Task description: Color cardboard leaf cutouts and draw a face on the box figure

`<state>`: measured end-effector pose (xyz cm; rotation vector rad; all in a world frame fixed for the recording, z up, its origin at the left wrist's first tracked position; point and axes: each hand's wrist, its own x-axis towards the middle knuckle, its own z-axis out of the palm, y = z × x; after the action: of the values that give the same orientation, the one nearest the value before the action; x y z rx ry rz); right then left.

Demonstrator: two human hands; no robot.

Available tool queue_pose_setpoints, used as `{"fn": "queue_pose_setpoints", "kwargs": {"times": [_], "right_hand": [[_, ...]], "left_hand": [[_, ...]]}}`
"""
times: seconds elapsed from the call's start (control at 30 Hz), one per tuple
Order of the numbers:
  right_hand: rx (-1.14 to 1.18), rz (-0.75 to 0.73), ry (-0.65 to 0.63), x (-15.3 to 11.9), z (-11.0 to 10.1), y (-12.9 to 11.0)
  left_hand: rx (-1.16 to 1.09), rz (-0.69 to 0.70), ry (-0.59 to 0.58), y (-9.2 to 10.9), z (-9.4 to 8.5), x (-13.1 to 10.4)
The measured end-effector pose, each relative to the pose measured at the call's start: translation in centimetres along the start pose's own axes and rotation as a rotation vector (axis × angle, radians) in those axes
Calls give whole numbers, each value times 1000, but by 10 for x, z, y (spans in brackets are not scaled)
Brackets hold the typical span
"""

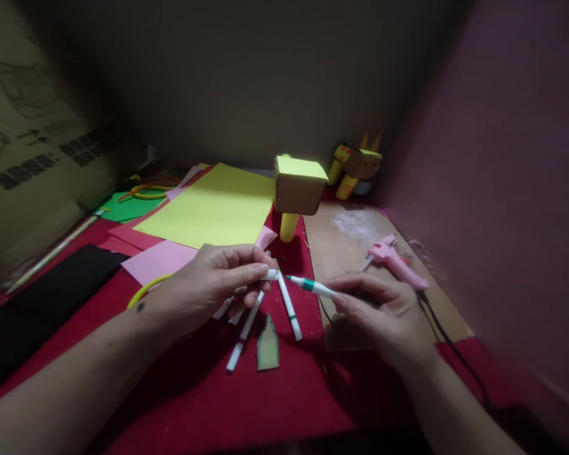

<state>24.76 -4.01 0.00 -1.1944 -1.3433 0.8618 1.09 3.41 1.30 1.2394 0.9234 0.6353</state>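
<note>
Between the fingers of my right hand (377, 309) is a white marker (320, 289) with a green band and green tip, pointing left. My left hand (227, 275) pinches a small white marker cap (271, 275) just left of that tip, the two apart. Beneath them, a capped marker with a green band (290, 306) and another with a dark band (244, 335) lie on the red cloth; more white markers are partly hidden under my left hand. A small pointed cardboard piece (268, 346) with a green outline lies between those two markers.
A cardboard box figure with a yellow top (299, 186) stands beyond my hands, beside yellow paper (213, 205). A pink glue gun (398, 262) with a black cord rests on a cardboard sheet (332, 237) at right. Farther back stands a spotted yellow cardboard animal (360, 163). A black item (52, 297) lies left.
</note>
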Motion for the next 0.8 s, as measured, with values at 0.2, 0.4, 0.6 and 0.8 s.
{"fn": "queue_pose_setpoints", "kwargs": {"times": [0.2, 0.4, 0.6, 0.8], "right_hand": [[-14, -19, -55, -5, 4, 7], [-14, 31, -89, -3, 6, 7], [236, 308, -155, 1, 10, 9], [354, 413, -188, 1, 16, 13]], "left_hand": [[178, 65, -4, -2, 2, -3], [197, 63, -65, 0, 10, -5], [272, 111, -104, 1, 15, -9], [249, 170, -105, -5, 21, -14]]}}
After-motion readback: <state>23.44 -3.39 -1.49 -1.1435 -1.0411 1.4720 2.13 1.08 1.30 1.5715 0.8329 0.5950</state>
